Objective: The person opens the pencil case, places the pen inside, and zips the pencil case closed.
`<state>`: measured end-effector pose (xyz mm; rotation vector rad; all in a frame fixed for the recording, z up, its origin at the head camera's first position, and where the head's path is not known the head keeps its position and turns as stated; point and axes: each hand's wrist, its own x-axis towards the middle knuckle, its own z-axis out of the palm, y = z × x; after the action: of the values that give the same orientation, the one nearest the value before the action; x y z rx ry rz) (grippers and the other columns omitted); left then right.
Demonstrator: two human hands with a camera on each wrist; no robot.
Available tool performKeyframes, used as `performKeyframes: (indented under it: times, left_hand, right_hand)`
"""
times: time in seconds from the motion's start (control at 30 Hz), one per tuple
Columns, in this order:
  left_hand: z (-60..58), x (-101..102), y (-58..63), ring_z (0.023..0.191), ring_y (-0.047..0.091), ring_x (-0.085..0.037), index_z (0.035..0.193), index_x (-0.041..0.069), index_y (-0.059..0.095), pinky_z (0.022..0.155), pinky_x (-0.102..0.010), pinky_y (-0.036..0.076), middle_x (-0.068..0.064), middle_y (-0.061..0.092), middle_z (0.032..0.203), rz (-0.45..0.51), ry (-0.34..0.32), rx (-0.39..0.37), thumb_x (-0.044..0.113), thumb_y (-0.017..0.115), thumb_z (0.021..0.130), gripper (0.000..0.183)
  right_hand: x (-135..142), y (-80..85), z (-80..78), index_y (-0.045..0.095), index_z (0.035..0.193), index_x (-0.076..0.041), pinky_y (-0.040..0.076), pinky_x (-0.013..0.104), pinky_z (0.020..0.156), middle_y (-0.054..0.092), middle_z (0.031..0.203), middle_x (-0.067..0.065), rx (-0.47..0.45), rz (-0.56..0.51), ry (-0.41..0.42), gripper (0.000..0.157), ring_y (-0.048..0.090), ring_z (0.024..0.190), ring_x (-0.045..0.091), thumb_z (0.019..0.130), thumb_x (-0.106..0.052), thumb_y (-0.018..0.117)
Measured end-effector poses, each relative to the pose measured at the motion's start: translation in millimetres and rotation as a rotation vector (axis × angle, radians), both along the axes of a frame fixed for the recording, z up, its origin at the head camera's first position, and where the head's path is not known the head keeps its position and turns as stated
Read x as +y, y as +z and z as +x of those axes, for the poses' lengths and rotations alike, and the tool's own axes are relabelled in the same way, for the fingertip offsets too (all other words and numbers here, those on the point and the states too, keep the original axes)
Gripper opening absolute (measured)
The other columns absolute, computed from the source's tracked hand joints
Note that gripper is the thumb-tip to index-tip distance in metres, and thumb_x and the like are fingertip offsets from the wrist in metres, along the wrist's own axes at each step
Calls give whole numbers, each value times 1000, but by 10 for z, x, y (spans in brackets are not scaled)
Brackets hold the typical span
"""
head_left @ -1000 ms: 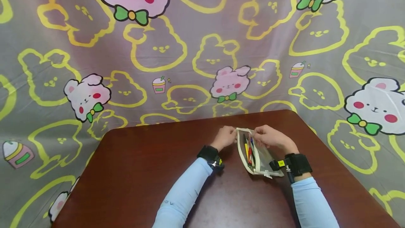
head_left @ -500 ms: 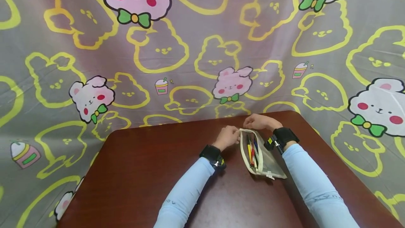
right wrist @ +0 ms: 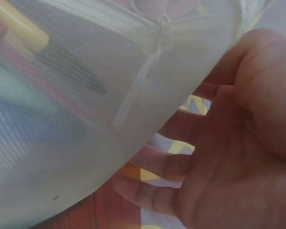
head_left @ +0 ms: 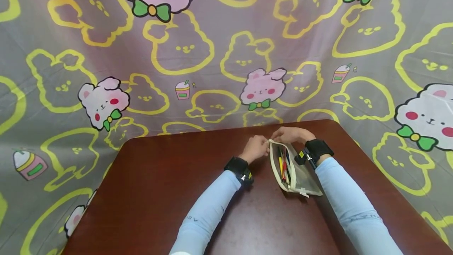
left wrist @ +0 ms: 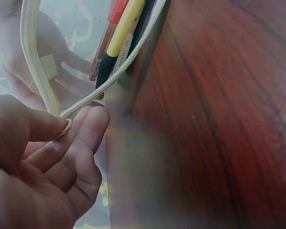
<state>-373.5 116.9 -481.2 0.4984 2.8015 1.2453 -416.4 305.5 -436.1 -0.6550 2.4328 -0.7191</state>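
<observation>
A cream see-through mesh zip pencil pouch (head_left: 307, 181) stands unzipped on the table, with several pens (head_left: 283, 165) inside, yellow and red ones among them. At its far end my left hand (head_left: 255, 148) pinches the small loop at the zip's end (left wrist: 66, 128) between thumb and fingers. My right hand (head_left: 293, 134) is at the same far corner and grips the pouch's edge there. In the right wrist view its fingers (right wrist: 174, 164) lie behind the mesh, their tips partly hidden. Through the mesh, the left wrist view also shows part of the right hand (left wrist: 35, 52).
The brown wooden table (head_left: 184, 176) extends left of and in front of the pouch. A grey curtain (head_left: 209, 74) with rabbit and yellow outline prints hangs behind and beside it. Both wrists wear black camera straps (head_left: 236, 166).
My right hand has moved from the pouch's zip opening to its far corner, close to my left hand. The left hand keeps its pinch at the zip's end. The pens stay inside.
</observation>
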Motion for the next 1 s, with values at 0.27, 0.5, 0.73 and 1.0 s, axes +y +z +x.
performKeyframes:
  times: [0.27,0.5,0.73,1.0]
  left_hand:
    - [-15,-2,28,58,66,-6,102,7,71,54,-19,51,-4,74,80,-18,14,-22,18,53,100,22]
    - [23,-11,26,66,67,-12,89,12,71,58,-23,49,1,70,76,-215,18,116,21,53,100,22]
    - [101,21,56,69,69,-24,81,14,64,53,-35,51,-3,70,77,-526,15,364,19,60,93,14]
    - [248,52,41,68,70,-24,97,11,67,50,-34,52,-6,71,80,-672,9,480,21,71,84,17]
  right_hand:
    - [-35,0,-16,66,108,-6,45,32,73,62,99,7,34,-26,7,21,55,85,18,101,-20,51]
    - [-21,-105,-29,62,95,-7,40,28,63,54,81,-1,50,-83,9,19,49,69,14,101,-23,53]
    - [-35,-134,-37,62,86,-9,38,29,64,51,79,0,56,-97,-46,18,46,69,15,99,-16,53]
    - [-128,-162,24,67,107,-7,46,34,74,63,101,8,110,-12,-120,22,56,85,21,100,-19,50]
